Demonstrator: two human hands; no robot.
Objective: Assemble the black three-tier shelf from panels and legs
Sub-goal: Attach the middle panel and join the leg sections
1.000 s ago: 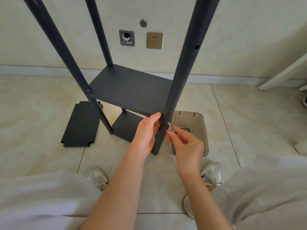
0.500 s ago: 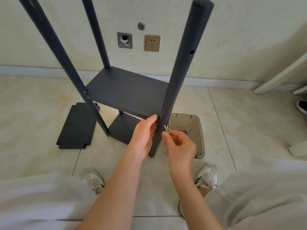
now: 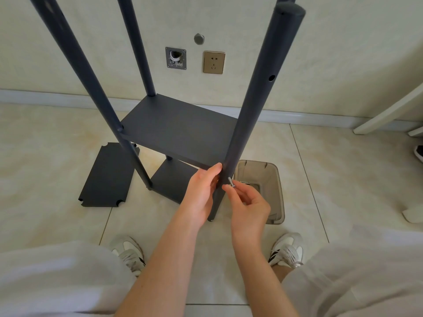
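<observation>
The left hand [image 3: 201, 193] gripped the black round tubular leg [image 3: 251, 110] nearest the person. Its thumb lay on top, at the point where the near corner of the black rectangular middle panel [image 3: 178, 131] met that leg. The right hand [image 3: 249, 207] was just right of the left hand and not touching it. It pinched a small silver metal bolt [image 3: 230, 181] between thumb and forefinger. The bolt pointed up and to the left, with its tip at the side of the leg, between the two hands. Whether the tip had entered a hole could not be determined.

From the hands, the leg ran up to its capped top end and down past the left wrist to the beige tiled floor [image 3: 45, 156]. The black lower panel [image 3: 174, 179] sat just left of the left hand and below it. A second black leg [image 3: 80, 72] and a third black leg [image 3: 137, 46] rose above and left of both hands. A loose black flat panel with notched corners [image 3: 107, 177] lay on the floor well left of the left hand. A translucent brown plastic bin [image 3: 272, 177] stood just beyond the right hand.

Compared with one second earlier, the left hand kept the same grip and the right hand kept its pinch. The bolt stayed close against the same part of the leg. The leg's top end, previously cut off, was now in view.
</observation>
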